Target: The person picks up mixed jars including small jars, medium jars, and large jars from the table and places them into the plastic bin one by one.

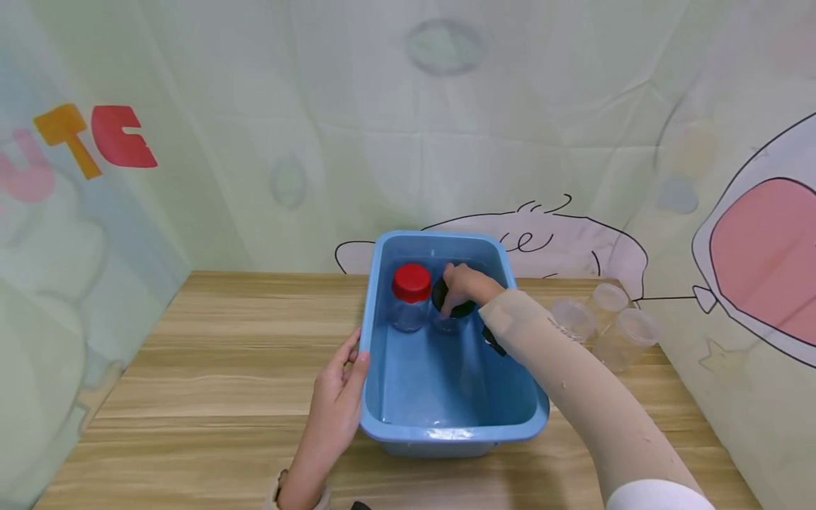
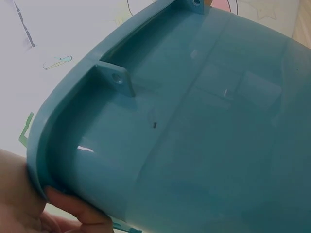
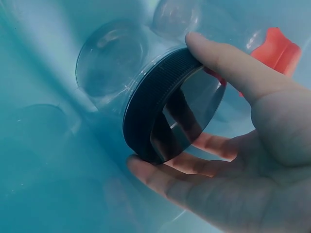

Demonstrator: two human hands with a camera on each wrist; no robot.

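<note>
A blue plastic basin (image 1: pixel 417 397) stands on the wooden table. My left hand (image 1: pixel 339 397) grips its left rim, and the left wrist view has the fingers curled at the edge beside the basin's outer wall (image 2: pixel 194 136). Inside the basin, my right hand (image 1: pixel 468 287) holds a clear jar by its black screw lid (image 3: pixel 150 107), thumb on one side and fingers on the other. This jar is partly hidden by the hand in the head view. Just left of it stands a clear jar with a red lid (image 1: pixel 411 283), upright near the basin's far end.
Several clear containers with translucent lids (image 1: pixel 637 327) stand on the table right of the basin, partly behind my right forearm. The wooden tabletop (image 1: pixel 242 368) extends to the left. A printed cloth backdrop (image 1: pixel 306 142) rises behind the table and along its sides.
</note>
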